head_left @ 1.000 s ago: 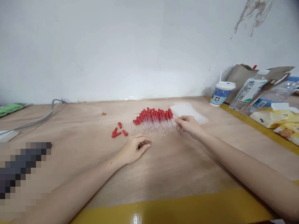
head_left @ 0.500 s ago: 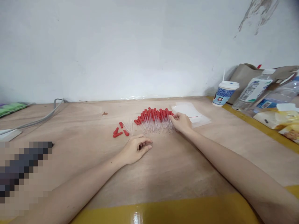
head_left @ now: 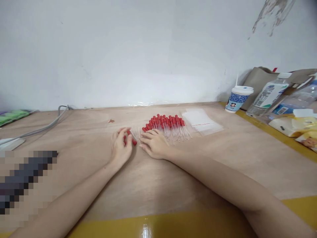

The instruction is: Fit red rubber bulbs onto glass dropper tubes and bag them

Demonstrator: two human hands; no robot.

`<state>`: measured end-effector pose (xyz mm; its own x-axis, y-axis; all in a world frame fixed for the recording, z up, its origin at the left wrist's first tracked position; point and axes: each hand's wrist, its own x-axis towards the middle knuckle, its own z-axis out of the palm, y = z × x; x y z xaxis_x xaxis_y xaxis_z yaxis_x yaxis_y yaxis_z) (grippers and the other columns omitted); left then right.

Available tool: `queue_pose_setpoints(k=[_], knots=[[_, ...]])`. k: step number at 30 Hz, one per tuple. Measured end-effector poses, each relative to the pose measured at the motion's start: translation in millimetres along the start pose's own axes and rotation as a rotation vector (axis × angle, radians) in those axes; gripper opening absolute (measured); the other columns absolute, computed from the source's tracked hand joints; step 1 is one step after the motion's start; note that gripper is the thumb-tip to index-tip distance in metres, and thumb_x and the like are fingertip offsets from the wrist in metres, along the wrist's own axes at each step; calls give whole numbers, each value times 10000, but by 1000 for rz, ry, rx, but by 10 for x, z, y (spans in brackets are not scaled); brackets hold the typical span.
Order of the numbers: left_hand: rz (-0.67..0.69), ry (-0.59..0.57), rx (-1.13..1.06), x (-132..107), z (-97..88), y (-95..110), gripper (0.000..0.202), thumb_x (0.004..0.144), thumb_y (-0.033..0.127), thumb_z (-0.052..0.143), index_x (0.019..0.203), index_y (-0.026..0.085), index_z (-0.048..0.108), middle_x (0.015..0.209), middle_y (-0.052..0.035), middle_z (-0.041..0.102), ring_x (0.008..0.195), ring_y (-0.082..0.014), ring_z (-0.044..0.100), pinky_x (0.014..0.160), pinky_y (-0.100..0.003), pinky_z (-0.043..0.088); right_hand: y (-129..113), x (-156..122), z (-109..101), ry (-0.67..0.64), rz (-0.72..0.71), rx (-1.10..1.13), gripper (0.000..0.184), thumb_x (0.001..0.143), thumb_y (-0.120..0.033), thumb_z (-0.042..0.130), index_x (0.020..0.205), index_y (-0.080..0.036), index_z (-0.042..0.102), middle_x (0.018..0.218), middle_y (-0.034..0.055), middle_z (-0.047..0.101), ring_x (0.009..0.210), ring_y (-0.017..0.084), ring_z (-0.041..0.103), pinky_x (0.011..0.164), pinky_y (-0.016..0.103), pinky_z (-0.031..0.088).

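My left hand point(head_left: 120, 147) curves around a few loose red rubber bulbs point(head_left: 134, 142), its thumb and fingers apart. Some of the bulbs are hidden behind it. Beside them lie several thin clear dropper tubes point(head_left: 135, 133) without bulbs. My right hand point(head_left: 156, 144) is at the right of these tubes, fingers stretched out and spaced, with nothing visible in it. Behind and to its right, assembled droppers point(head_left: 170, 123) with red bulbs lie side by side in a fan, bulbs away from me; the hand covers part of the left ones.
A clear zip bag point(head_left: 203, 121) lies right of the droppers. Farther right stand a paper cup point(head_left: 239, 99) with a straw, a plastic bottle point(head_left: 269, 94) and a grey bag point(head_left: 256, 79). A grey cable point(head_left: 47, 128) runs along the left, and a wall point(head_left: 148, 53) bounds the back.
My right hand has left the right end of the dropper row and moved left to the loose tubes. My left hand has moved left and forward to the loose bulbs.
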<state>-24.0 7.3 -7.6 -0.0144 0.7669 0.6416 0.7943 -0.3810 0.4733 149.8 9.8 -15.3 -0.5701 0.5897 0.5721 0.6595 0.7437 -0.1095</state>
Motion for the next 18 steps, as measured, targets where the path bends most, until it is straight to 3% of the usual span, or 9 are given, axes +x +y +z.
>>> queue_pose_setpoints(k=[4,8,14,18], knots=[[-162,-194,46,142,51,-334,434,853,308,370,1244,133,439,1304,-144,437,1236,-277,372,1016,-446,313,-20,78,28,-133,28,-2,462,895,-444,336,1214,-162,514,1287,85,498,1264,242,321,1068,506,76],[-56,-411,166,159,110,-402,517,887,382,276,1312,98,354,1365,-172,374,1293,-299,284,1045,-497,221,-11,-23,-79,-199,28,52,451,898,-429,336,1221,-165,509,1271,73,517,1285,238,309,1075,523,8],[63,-490,141,207,142,-303,553,894,408,247,1335,81,314,1387,-160,340,1274,-276,318,1038,-419,273,36,-493,-417,-195,-29,101,380,890,-355,393,1194,-176,533,1231,56,555,1236,225,391,1080,483,106],[131,-485,-5,255,166,-216,489,902,398,253,1302,142,368,1298,-107,452,1148,-218,466,977,-353,358,121,-822,-641,-149,-53,125,314,886,-308,415,1138,-201,569,1124,45,621,1194,213,431,1046,459,195]])
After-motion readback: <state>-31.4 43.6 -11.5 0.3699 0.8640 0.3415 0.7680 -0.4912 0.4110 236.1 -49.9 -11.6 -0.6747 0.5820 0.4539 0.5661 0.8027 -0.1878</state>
